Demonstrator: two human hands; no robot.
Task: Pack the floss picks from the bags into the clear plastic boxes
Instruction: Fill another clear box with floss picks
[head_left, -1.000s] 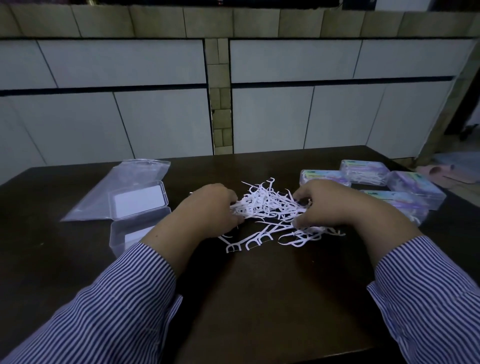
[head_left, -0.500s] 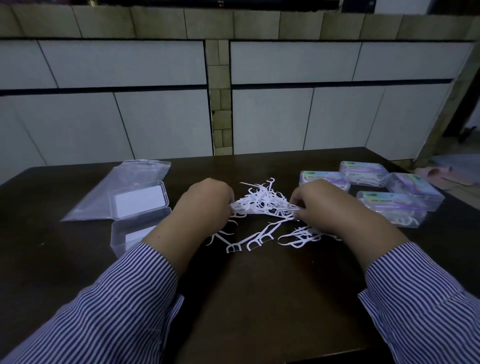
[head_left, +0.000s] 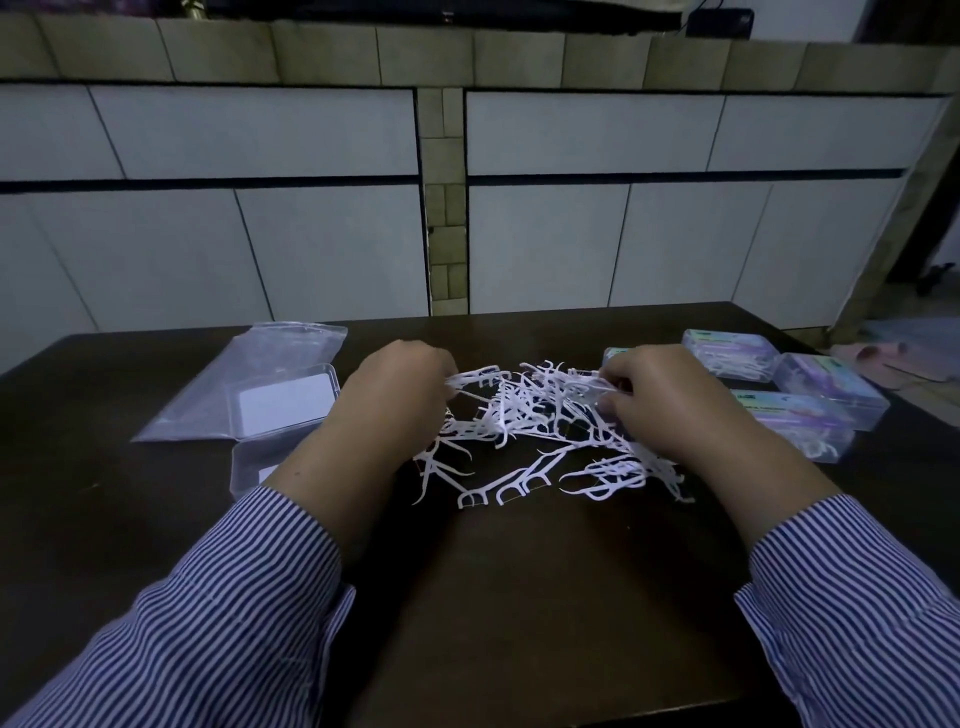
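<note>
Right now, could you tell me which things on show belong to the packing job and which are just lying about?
Job: floss picks; open clear box; empty bag; filled boxes; left hand; right hand.
Lying about: pink cloth on the floor.

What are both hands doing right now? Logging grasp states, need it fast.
Left hand: fingers curled, gripping floss picks from the pile.
Right hand: fingers curled, pinching floss picks.
</note>
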